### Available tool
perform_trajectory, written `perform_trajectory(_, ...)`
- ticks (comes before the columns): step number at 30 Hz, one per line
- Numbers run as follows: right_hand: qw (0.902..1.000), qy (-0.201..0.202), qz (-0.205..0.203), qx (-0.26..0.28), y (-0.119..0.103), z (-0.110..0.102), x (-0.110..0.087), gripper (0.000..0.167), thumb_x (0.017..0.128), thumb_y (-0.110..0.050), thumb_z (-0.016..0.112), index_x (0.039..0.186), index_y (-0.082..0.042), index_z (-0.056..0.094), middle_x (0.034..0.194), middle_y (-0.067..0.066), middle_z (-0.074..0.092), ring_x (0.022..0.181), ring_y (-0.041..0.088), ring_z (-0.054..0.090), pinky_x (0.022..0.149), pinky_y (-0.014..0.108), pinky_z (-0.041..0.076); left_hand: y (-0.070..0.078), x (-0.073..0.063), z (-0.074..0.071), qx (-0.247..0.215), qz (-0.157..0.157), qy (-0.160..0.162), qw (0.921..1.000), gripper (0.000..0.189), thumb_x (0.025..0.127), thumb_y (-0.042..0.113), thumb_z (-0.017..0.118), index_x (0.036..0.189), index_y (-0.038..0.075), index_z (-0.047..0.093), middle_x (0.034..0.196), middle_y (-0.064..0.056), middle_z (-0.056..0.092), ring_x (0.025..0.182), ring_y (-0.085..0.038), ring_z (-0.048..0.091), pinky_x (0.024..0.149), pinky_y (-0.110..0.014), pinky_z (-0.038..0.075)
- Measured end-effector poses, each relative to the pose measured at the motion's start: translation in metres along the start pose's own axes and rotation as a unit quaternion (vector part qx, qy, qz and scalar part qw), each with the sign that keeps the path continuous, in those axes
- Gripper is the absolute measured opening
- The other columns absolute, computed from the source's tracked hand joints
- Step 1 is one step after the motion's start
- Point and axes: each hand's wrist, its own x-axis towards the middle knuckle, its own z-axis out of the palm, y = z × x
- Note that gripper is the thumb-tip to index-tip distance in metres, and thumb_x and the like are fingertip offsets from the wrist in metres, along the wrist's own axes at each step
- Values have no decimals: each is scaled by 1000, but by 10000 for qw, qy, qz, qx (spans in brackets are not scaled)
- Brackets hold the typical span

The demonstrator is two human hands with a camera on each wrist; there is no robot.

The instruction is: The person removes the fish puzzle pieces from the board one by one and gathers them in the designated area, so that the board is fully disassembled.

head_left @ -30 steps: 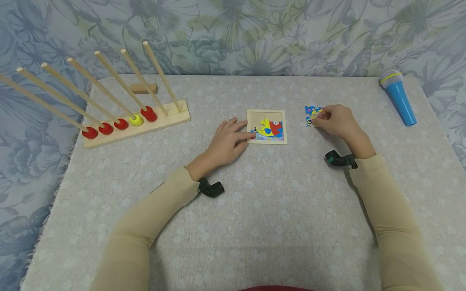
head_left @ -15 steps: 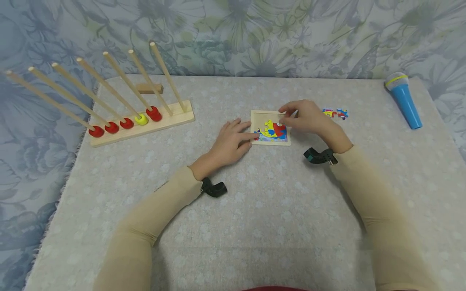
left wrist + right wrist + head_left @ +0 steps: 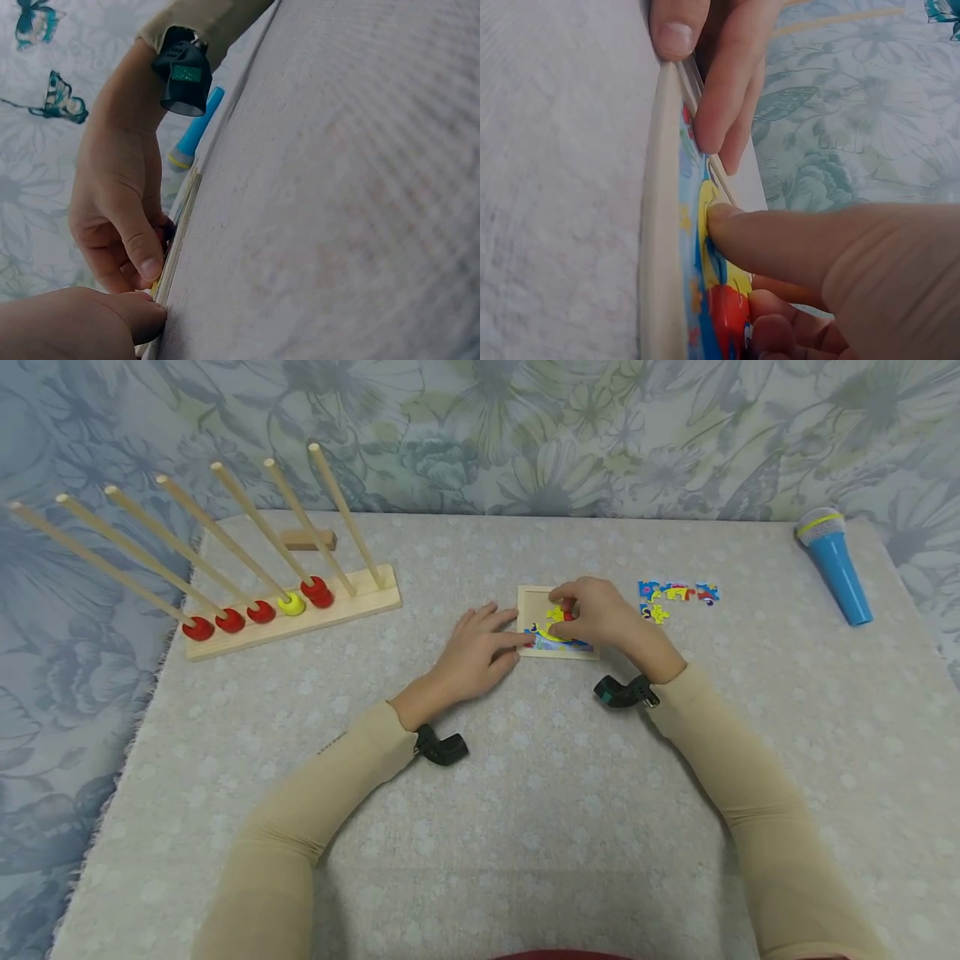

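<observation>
A small square wooden puzzle frame (image 3: 533, 597) lies in the middle of the table, its lower part filled with blue, yellow and red picture pieces. My left hand (image 3: 477, 652) rests beside its left edge, fingers spread and straight, one fingertip on the picture's lower left corner. Over the frame's right side, my right hand (image 3: 603, 617) pinches a yellow and red puzzle piece (image 3: 731, 311) within the frame. Its thumb presses the yellow part in the right wrist view, and the other fingers curl at the far side. Several loose puzzle pieces (image 3: 677, 593) lie to the right of the frame.
At the left stands a wooden peg rack (image 3: 330, 614) with tall rods, red rings and one yellow ring. Behind it lies a small wooden block (image 3: 306, 540). A blue toy microphone (image 3: 836, 568) lies at the far right, near the patterned wall (image 3: 480, 435).
My right hand has moved left from the loose pieces to the puzzle frame, and its fingers now close on a piece there. The left hand stays at the frame's edge.
</observation>
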Motion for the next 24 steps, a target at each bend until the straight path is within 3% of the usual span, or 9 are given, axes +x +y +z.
perform_trajectory(9,9998,20,166,76,-1,1,-1,53,87,-17,78,134,3,64,113,21,63,97,31,54,89,43,48,0,0,1,-44,-8,-10,10000,36,101,19,58,136,20,68,159,-15,46,155,-43,27,125,-66,15)
perform_trajectory(17,9994,202,-25,274,-1,0,-3,36,86,-12,79,116,2,67,109,21,64,97,32,56,91,46,49,0,1,0,-28,-1,-1,10000,37,101,19,58,136,21,68,158,-15,46,154,-43,27,125,-65,15)
perform_trajectory(24,9993,153,259,238,-2,-1,-1,49,85,-17,80,126,3,65,109,20,64,99,32,57,90,44,48,1,1,-2,-31,-45,-2,10000,36,101,18,58,135,20,68,159,-15,46,155,-43,27,125,-65,15)
